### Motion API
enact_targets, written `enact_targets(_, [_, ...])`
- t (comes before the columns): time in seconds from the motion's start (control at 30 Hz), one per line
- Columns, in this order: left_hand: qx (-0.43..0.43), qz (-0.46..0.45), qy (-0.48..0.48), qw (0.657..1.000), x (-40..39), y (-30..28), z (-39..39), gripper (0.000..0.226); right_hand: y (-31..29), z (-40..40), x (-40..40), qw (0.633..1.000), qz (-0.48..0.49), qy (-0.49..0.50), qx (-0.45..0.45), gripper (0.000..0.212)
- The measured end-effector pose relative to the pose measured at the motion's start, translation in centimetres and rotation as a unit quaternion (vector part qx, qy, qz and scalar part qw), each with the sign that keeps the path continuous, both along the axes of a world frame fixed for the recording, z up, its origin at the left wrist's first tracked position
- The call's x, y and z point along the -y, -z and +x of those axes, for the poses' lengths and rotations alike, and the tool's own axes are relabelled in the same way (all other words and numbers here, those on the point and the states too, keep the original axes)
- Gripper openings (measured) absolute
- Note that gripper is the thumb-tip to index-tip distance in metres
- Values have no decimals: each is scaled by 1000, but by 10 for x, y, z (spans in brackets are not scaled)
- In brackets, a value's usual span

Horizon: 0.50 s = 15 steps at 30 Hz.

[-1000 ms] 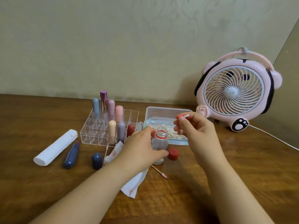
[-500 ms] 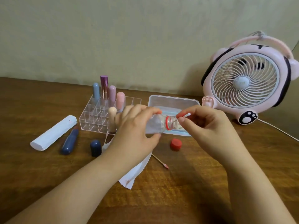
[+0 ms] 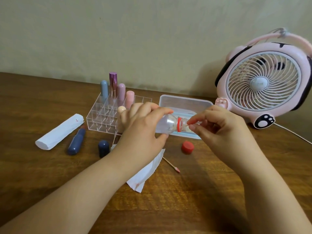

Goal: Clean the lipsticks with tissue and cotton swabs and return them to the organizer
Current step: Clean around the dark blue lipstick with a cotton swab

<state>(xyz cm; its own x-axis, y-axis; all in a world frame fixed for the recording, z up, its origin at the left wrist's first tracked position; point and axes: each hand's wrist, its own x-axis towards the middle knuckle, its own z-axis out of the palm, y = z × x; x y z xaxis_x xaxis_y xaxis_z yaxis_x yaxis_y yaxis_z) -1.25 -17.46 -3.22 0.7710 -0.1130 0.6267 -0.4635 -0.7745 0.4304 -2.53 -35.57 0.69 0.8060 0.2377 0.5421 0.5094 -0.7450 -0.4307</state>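
My left hand [image 3: 143, 130] grips a small clear bottle [image 3: 167, 124] tipped on its side, its red-ringed neck pointing right. My right hand [image 3: 214, 125] pinches a cotton swab [image 3: 195, 123] whose tip is at the bottle's mouth. The clear organizer [image 3: 101, 119] behind my left hand holds several capped lipsticks [image 3: 113, 85]. A dark blue lipstick [image 3: 76, 141] lies on the table to the left, with its dark blue cap [image 3: 103, 148] standing beside it. A tissue [image 3: 145, 173] lies partly under my left forearm.
A rolled white tissue [image 3: 59, 132] lies at the left. The red bottle cap [image 3: 187, 147] and a used swab [image 3: 171, 165] lie on the wooden table. A clear box of swabs [image 3: 185, 102] sits behind my hands. A pink fan [image 3: 265, 81] stands at the right.
My left hand lifted the bottle off the table and tipped it sideways. My right hand brought the swab down to the bottle's mouth.
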Motion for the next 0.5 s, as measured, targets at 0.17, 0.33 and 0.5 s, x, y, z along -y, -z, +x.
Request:
enact_targets(0.17, [-44, -25, 1, 999, 2, -5, -4, 49, -2, -2, 2, 999, -3, 5, 40, 9])
enact_targets(0.33, [-148, -120, 60, 980, 7, -5, -7, 53, -7, -8, 8, 997, 61, 10, 47, 3])
enact_targets(0.5, [-193, -134, 72, 969, 16, -1, -4, 51, -5, -7, 8, 997, 71, 21, 6, 12])
